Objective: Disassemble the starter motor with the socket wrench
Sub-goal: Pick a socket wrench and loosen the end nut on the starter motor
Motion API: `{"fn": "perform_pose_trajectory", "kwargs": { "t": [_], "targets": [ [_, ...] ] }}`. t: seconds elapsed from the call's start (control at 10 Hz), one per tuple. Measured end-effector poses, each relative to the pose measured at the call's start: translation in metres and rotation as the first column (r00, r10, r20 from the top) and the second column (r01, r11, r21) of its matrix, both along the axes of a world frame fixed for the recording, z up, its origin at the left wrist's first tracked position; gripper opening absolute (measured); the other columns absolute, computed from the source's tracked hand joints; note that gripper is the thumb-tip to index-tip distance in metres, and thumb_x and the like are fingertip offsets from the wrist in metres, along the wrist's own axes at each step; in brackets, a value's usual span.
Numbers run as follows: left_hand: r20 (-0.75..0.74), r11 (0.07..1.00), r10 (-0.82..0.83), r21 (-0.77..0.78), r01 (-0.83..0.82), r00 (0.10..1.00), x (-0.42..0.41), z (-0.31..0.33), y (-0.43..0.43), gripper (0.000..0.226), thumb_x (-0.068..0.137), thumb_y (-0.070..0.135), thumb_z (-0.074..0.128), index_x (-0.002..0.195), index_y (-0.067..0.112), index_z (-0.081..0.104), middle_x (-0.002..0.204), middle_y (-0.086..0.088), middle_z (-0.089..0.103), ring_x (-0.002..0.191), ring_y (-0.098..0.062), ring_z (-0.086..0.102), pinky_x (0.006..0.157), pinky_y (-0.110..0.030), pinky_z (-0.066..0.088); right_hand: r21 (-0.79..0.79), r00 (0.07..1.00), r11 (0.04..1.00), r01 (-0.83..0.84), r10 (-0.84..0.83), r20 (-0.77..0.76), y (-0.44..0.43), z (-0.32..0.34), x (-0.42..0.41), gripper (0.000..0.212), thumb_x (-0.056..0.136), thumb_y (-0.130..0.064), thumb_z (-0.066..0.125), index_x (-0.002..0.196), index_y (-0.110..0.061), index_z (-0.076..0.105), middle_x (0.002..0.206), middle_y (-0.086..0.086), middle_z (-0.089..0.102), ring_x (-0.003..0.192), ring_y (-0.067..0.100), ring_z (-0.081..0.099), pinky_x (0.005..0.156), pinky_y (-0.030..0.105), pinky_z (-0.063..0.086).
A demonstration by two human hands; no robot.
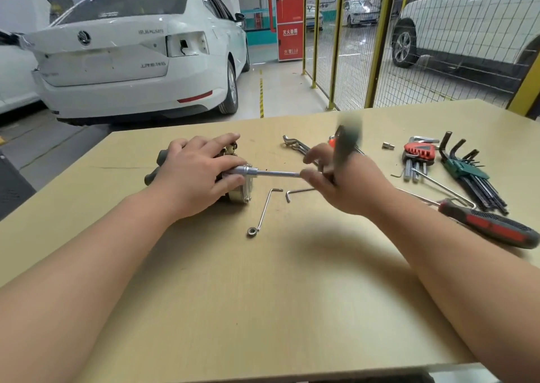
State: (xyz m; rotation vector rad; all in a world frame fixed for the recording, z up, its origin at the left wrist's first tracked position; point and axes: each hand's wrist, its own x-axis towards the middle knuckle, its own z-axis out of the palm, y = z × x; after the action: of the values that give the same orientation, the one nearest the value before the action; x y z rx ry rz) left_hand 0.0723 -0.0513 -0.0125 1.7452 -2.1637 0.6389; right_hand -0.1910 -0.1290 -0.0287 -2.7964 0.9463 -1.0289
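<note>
Left hand (195, 175) holds motor (242, 193), fingers curled over it. Right hand (342, 184), blurred, grips wrench (274, 173) handle; shaft spans between hands.

A pale wooden tabletop (292, 295) filled the foreground of an indoor garage. Beyond its far edge a white sedan (131, 61) stood tail-on on the grey concrete floor (280, 90) (one rear lamp was out, leaving an open socket). A yellow-and-black striped line (261, 96) ran along the floor beside it. To the right stood a wire mesh fence (438, 46) on yellow posts, with a white SUV (473, 26) behind it. A red fire cabinet (289, 17) stood upright at the back, under even, flat lighting.
</note>
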Motion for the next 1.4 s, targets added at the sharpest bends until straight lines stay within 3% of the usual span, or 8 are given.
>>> {"fn": "perform_pose_trajectory", "kwargs": {
  "t": [0.2, 0.4, 0.5, 0.6, 0.8, 1.0, 1.2, 1.4],
  "targets": [
    [-0.052, 0.991, -0.036, -0.132, 0.029, 0.998, -0.007, -0.005, 0.003, 0.036, 0.079, 0.05, 0.052, 0.092, 0.024, 0.073, 0.125, 0.002, 0.059, 0.104, -0.026, 0.056, 0.088, -0.045, 0.031, 0.9, 0.933, 0.378, -0.215, -0.194, 0.304, 0.0, 0.008, 0.016, 0.036, 0.095, -0.041, 0.043, 0.07, -0.018, 0.054, 0.048, -0.002, 0.035, 0.041, 0.019, 0.034, 0.039, 0.021, 0.03],
    [0.004, 0.999, -0.008, -0.035, 0.009, 1.0, -0.001, -0.003, -0.001, 0.049, 0.083, 0.062, 0.034, 0.112, 0.038, 0.064, 0.137, 0.007, 0.049, 0.112, -0.023, 0.047, 0.092, -0.047, 0.029, -0.155, 0.992, 0.98, -0.123, 0.12, -0.025, 0.003, -0.004, -0.002, 0.019, 0.087, -0.024, 0.063, 0.082, -0.007, 0.067, 0.064, -0.014, 0.062, 0.058, 0.026, 0.057, 0.053, 0.032, 0.046],
    [-0.044, 0.997, -0.048, -0.068, 0.045, 0.998, -0.001, -0.004, 0.0, 0.04, 0.082, 0.056, 0.043, 0.101, 0.033, 0.069, 0.131, 0.005, 0.054, 0.107, -0.025, 0.051, 0.089, -0.048, 0.031, 0.2, 0.996, 0.976, -0.084, 0.087, -0.006, 0.0, -0.004, 0.003, 0.018, 0.09, -0.033, 0.059, 0.088, -0.017, 0.066, 0.065, -0.004, 0.059, 0.057, 0.024, 0.056, 0.054, 0.029, 0.045],
    [-0.122, 0.987, -0.054, -0.156, 0.035, 0.991, -0.006, -0.006, 0.0, 0.029, 0.074, 0.048, 0.06, 0.089, 0.027, 0.072, 0.121, 0.005, 0.061, 0.103, -0.022, 0.056, 0.088, -0.043, 0.03, 0.934, 0.899, 0.13, -0.332, -0.255, 0.355, 0.002, 0.006, 0.016, 0.039, 0.095, -0.048, 0.042, 0.075, -0.018, 0.057, 0.044, -0.006, 0.029, 0.034, 0.012, 0.024, 0.038, 0.017, 0.025],
    [-0.085, 0.998, -0.043, -0.053, 0.039, 0.995, -0.001, -0.002, 0.002, 0.041, 0.082, 0.06, 0.042, 0.108, 0.039, 0.067, 0.135, 0.01, 0.051, 0.111, -0.021, 0.046, 0.092, -0.045, 0.028, -0.245, 0.991, 0.961, -0.128, 0.115, -0.07, 0.001, -0.007, -0.003, 0.017, 0.088, -0.026, 0.064, 0.099, -0.014, 0.069, 0.081, 0.002, 0.066, 0.065, 0.025, 0.061, 0.057, 0.031, 0.047],
    [-0.186, 0.981, -0.06, -0.191, 0.024, 0.981, -0.015, -0.008, 0.006, 0.034, 0.071, 0.052, 0.055, 0.085, 0.026, 0.072, 0.122, 0.007, 0.061, 0.101, -0.022, 0.056, 0.088, -0.036, 0.025, 0.934, 0.89, 0.121, -0.337, -0.284, 0.358, 0.0, 0.006, 0.018, 0.047, 0.096, -0.049, 0.039, 0.083, -0.01, 0.062, 0.043, -0.002, 0.038, 0.031, 0.012, 0.025, 0.037, 0.019, 0.026],
    [-0.104, 0.999, -0.028, -0.047, 0.023, 0.994, -0.003, -0.003, 0.001, 0.048, 0.08, 0.064, 0.038, 0.106, 0.037, 0.068, 0.137, 0.008, 0.049, 0.113, -0.021, 0.045, 0.094, -0.044, 0.024, -0.225, 0.971, 0.952, -0.207, 0.173, -0.163, -0.006, -0.007, -0.005, 0.034, 0.088, -0.038, 0.061, 0.109, -0.012, 0.067, 0.082, 0.002, 0.068, 0.068, 0.026, 0.063, 0.061, 0.03, 0.048],
    [-0.175, 0.983, -0.096, -0.169, 0.066, 0.98, -0.005, -0.009, 0.002, 0.027, 0.071, 0.049, 0.065, 0.088, 0.028, 0.071, 0.122, 0.007, 0.059, 0.107, -0.019, 0.054, 0.09, -0.038, 0.025, 0.919, 0.916, 0.119, -0.375, -0.106, 0.387, -0.001, 0.007, 0.013, 0.055, 0.094, -0.056, 0.036, 0.087, -0.012, 0.068, 0.046, 0.0, 0.037, 0.033, 0.015, 0.029, 0.038, 0.019, 0.029]
  ]
}}
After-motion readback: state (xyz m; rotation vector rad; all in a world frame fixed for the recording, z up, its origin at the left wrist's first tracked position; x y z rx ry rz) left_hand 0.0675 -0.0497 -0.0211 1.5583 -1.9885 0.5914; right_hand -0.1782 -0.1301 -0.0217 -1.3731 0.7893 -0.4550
